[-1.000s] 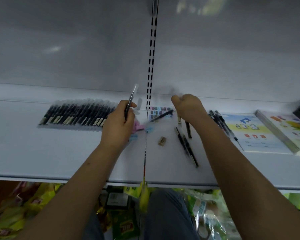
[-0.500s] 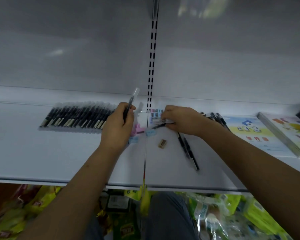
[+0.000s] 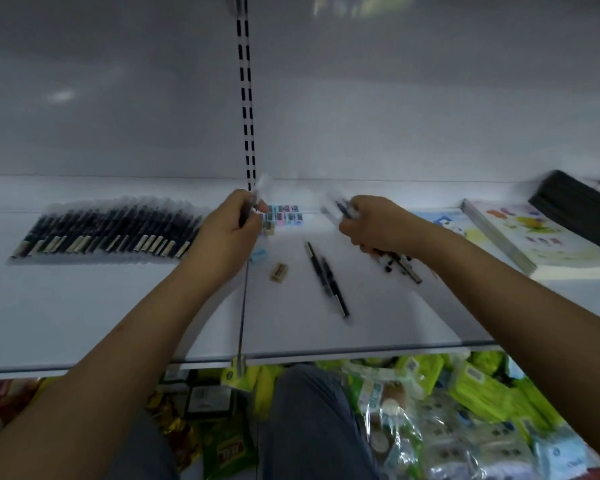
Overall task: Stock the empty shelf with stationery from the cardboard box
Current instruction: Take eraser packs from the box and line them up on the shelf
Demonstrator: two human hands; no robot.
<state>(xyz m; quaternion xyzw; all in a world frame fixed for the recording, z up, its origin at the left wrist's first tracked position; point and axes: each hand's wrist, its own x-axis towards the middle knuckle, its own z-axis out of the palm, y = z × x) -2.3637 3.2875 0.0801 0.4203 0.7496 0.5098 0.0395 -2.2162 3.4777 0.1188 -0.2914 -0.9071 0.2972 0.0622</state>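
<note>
Head view: my left hand (image 3: 227, 230) grips one pen (image 3: 248, 211) upright; my right hand (image 3: 378, 225) clutches a bundle of pens (image 3: 400, 263) above the white shelf (image 3: 101, 306). Two loose pens (image 3: 326, 277) lie between them, with bare shelf toward the near edge. Pen row (image 3: 108, 230) far left.

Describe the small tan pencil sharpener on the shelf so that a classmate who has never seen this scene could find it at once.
Start at the white shelf and the seam that runs down its middle. Just right of that seam, nearer the front than the row of coloured erasers, lies the pencil sharpener. It is the only tan, wedge-shaped piece there; the loose pens beside it are long and black.
</note>
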